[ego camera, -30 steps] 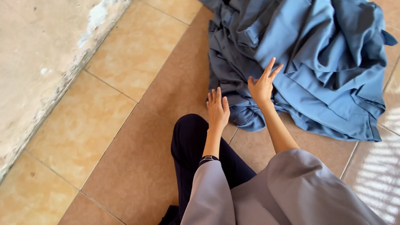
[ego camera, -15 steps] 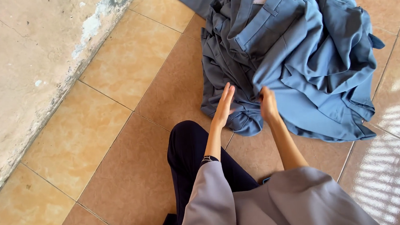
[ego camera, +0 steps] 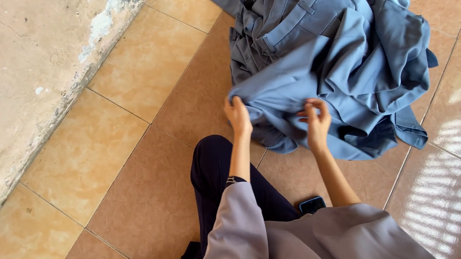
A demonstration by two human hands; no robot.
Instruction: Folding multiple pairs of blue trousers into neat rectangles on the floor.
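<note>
The person's left hand (ego camera: 237, 116) and right hand (ego camera: 316, 121) are both pinching the near edge of a blue garment (ego camera: 292, 81) on the heap of blue clothes (ego camera: 389, 51), lying on the tiled floor (ego camera: 128, 154). Nothing is lying folded yet; the whole heap is waiting.

Single head view — looks steeply down, close over tiled floor (ego camera: 131, 121).
</note>
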